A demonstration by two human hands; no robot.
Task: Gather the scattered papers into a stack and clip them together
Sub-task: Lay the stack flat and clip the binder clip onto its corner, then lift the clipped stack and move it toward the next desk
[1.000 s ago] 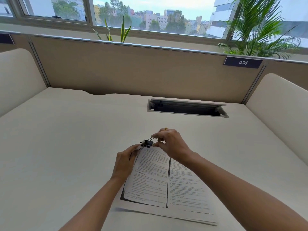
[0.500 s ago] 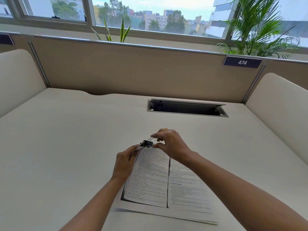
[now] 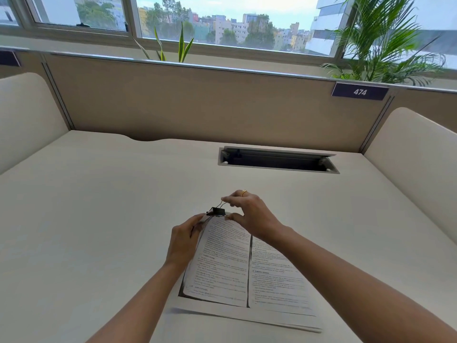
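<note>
I am pinching the far left corner of the papers [image 3: 247, 266] with my left hand [image 3: 184, 240], keeping the sheets squared on the tabletop [image 3: 99, 206]. The clip [image 3: 216, 211] is sitting on that corner, and my right hand [image 3: 249, 215] is gripping its wire handles. I am judging it best to seat the clip fully over every sheet before easing off

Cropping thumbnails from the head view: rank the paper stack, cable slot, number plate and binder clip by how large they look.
1. paper stack, nearest the camera
2. cable slot
3. number plate
4. binder clip
</note>
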